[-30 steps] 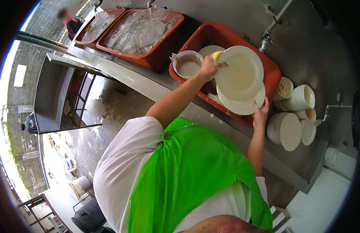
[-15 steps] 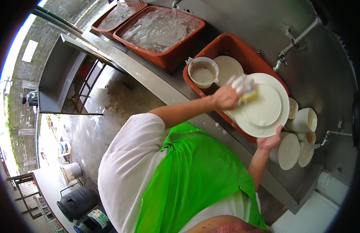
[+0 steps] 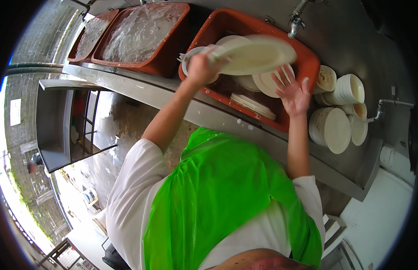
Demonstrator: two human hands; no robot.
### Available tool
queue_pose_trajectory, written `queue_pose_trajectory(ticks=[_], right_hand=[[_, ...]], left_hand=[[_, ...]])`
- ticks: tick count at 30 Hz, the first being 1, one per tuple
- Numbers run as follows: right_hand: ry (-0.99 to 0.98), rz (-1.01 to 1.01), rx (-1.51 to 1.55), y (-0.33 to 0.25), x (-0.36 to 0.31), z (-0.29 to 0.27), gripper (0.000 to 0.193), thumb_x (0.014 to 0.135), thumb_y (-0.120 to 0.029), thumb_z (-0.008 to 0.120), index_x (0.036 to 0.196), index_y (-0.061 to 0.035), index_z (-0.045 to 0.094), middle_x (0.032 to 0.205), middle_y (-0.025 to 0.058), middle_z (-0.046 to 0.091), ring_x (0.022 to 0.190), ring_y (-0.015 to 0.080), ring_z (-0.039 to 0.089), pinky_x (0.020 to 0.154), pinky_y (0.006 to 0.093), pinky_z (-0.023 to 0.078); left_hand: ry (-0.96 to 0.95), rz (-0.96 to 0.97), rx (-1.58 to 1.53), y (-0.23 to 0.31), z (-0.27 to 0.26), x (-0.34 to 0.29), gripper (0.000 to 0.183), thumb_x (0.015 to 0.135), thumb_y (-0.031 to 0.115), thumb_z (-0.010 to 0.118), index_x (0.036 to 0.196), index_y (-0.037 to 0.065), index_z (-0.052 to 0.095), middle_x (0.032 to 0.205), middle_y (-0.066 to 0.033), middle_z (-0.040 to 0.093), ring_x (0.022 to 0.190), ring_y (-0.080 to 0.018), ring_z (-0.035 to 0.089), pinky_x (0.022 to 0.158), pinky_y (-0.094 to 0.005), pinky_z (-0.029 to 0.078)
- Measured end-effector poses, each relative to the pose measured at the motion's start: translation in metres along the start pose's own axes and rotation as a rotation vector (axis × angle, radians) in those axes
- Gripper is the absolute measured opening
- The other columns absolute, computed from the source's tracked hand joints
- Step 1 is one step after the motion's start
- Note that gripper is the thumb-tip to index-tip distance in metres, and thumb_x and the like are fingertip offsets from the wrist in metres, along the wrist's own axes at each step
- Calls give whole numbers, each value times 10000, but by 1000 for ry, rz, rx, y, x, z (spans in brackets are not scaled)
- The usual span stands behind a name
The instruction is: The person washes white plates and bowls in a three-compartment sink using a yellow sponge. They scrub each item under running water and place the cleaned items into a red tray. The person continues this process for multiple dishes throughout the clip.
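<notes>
A white plate, smeared by motion, is held up over a reddish-brown tub. My left hand grips its left edge; whether a sponge is also in that hand cannot be made out. My right hand is open, fingers spread, just below the plate's right part and apart from it. Inside the tub more white plates lie flat, and a row of thin white plates leans along the near wall. A white tub-shaped container is partly hidden behind my left hand.
Two more tubs, a water-filled one and a farther one, stand to the left. Stacked white bowls and plates sit on the steel counter at right. A tap juts over the tub's far side.
My left hand has gone from rubbing the plate with a foamy sponge to gripping its edge. The plate has moved left and tilted; my right hand has let go of it.
</notes>
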State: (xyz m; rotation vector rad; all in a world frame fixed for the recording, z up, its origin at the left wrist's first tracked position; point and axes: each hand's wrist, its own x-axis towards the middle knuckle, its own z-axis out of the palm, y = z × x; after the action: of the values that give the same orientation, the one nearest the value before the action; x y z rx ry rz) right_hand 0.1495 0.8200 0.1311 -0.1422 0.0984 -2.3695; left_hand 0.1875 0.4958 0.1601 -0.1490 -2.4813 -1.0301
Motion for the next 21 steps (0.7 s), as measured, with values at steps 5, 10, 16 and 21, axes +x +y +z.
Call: queue_pose_trajectory(ticks=[5,10,16,21], right_hand=[[1478,300,-1871,-52,43,-153,964,799,-606,626,1500,-81,226,1480,265,287,1365,392,321,1092,556,292],[1609,326,-2103,-52,31,-230,1155,662,-478,811,1513,-88,134,1454,255,295,1347,402,316,1091,476,332],[1620,345,-2004,-39,42,-221,1035,610,-339,884,1400,8,311,1381,235,396,1278,359,418,1065,397,381],[1477,421,-1887,-44,19,-280,806,604,-272,880,1222,86,507,1248,230,532,1170,310,506,962,361,446]], left_hand=[[689,-634,-796,-94,-51,11,337,977,330,541,1085,13,575,866,-105,627,696,-183,595,560,-328,468],[591,-750,-956,-95,-79,-14,387,1005,377,450,1138,19,515,956,-150,611,708,-235,576,625,-363,497],[487,-688,-1045,-65,-85,-27,419,995,368,475,1170,-8,526,978,-151,623,771,-242,597,646,-349,493],[422,-712,-1141,-54,-61,-20,409,988,369,483,1136,-8,546,944,-142,631,734,-228,594,635,-341,491]])
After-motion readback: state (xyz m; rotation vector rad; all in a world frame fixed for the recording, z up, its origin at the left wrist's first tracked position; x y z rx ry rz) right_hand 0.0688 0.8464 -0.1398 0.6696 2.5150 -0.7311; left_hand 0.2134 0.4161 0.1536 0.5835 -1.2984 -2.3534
